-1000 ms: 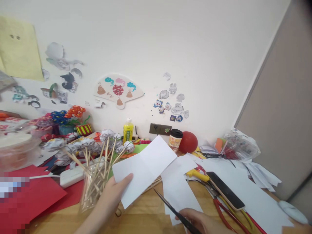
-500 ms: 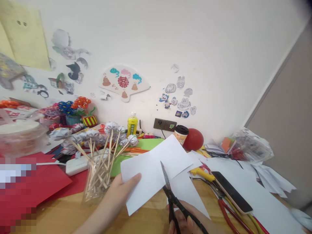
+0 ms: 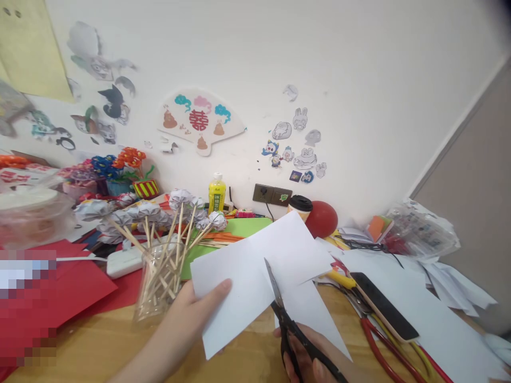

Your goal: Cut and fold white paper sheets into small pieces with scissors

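Observation:
My left hand (image 3: 199, 311) pinches the lower left edge of a white sheet of paper (image 3: 243, 271), thumb on top. Wrapped round the handles of black scissors (image 3: 287, 322) is my right hand (image 3: 311, 351). One scissor blade lies over the paper's face, and the other is hidden beneath it. A cut runs into the sheet from its right side, by the blade. Below, another white piece of paper (image 3: 319, 314) slants down to the wooden table (image 3: 239, 367).
Left of the paper, a clear cup (image 3: 155, 298) holds several sticks topped with crumpled paper. Pliers with red handles (image 3: 379, 346) and a phone (image 3: 383, 306) lie to the right. Behind stand a yellow bottle (image 3: 216, 194), a black-lidded cup (image 3: 300, 204) and a red balloon (image 3: 321, 219).
The view has shifted slightly downward. The cut in the sheet gapes a little differently near the scissors, while both hands keep their holds.

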Available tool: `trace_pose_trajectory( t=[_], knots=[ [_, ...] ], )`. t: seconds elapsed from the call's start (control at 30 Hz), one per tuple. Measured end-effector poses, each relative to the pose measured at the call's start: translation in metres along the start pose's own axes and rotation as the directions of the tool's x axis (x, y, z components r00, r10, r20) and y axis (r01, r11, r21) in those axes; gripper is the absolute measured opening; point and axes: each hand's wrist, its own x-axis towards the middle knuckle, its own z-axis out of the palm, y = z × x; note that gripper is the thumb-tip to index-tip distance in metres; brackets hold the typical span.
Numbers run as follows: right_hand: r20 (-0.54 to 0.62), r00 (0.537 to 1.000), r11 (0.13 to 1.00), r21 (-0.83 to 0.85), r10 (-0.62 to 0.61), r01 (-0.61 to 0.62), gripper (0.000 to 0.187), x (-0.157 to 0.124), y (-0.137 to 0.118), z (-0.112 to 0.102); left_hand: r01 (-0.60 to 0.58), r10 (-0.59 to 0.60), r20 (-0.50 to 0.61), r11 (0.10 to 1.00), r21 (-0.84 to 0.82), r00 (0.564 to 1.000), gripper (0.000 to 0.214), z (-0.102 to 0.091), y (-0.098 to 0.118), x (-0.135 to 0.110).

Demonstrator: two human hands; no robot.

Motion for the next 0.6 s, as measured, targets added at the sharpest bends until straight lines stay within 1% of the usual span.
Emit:
trace_pose_trajectory(
  t=[0.07, 0.13, 0.23, 0.33, 0.43, 0.5, 0.6],
  knots=[
    [-0.056, 0.998, 1.000, -0.014, -0.029, 0.028, 0.076, -0.003, 0.004, -0.002, 0.000, 0.000, -0.003, 1.000, 0.013, 1.000, 0.027, -0.001, 0.001, -0.001],
    [-0.052, 0.997, 0.998, -0.033, -0.057, 0.055, 0.075, -0.004, 0.007, -0.003, -0.019, 0.019, -0.001, 1.000, 0.022, 1.000, 0.020, -0.001, 0.002, -0.003],
    [-0.034, 0.999, 0.999, -0.038, -0.015, 0.013, 0.079, 0.000, 0.014, -0.007, -0.035, 0.035, -0.024, 0.999, 0.018, 0.999, 0.014, 0.000, 0.003, -0.005],
    [-0.084, 0.996, 0.999, -0.048, -0.001, -0.003, 0.079, 0.004, 0.017, -0.009, -0.037, 0.037, -0.015, 0.999, -0.008, 0.999, 0.012, 0.000, 0.003, -0.005],
    [-0.042, 0.997, 0.994, -0.084, -0.067, 0.063, 0.080, 0.001, 0.007, -0.006, -0.053, 0.054, 0.016, 0.998, -0.017, 0.998, 0.012, 0.000, 0.002, -0.004],
    [-0.013, 0.995, 0.989, -0.112, -0.103, 0.101, 0.075, -0.004, -0.005, -0.001, -0.067, 0.067, 0.020, 0.998, -0.013, 0.998, 0.013, 0.000, 0.001, -0.004],
    [-0.048, 0.991, 0.984, -0.134, -0.128, 0.120, 0.066, -0.012, -0.018, 0.006, -0.065, 0.065, 0.008, 0.998, 0.005, 0.998, 0.014, -0.001, 0.000, -0.005]
  ],
)
